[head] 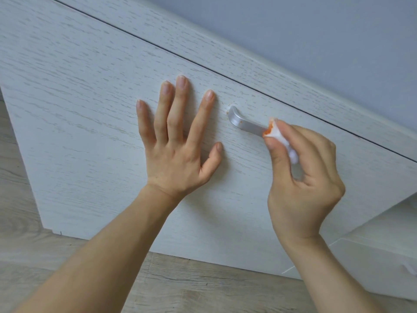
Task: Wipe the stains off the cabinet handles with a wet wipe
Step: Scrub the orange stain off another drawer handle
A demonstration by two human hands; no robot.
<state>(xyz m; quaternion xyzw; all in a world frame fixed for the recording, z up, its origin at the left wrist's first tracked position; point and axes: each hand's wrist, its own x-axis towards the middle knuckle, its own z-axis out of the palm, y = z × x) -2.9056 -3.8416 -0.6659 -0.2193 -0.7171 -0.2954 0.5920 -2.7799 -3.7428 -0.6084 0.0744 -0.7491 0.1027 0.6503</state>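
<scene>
A silver metal handle (242, 122) is fixed to a white wood-grain cabinet door (90, 123). Small orange specks show on the handle's left end and on the door beside it. My right hand (302, 177) pinches a folded white wet wipe (276, 134), whose tip is stained orange and pressed against the handle's middle. The handle's right part is hidden behind the wipe and my fingers. My left hand (176, 141) lies flat on the door, fingers spread, just left of the handle and holding nothing.
A dark seam (203, 66) runs above the door, with another white panel over it and a pale wall (316, 30) beyond. Light wood-look flooring (191, 285) lies below. A lower white cabinet part (383, 256) sits at the right.
</scene>
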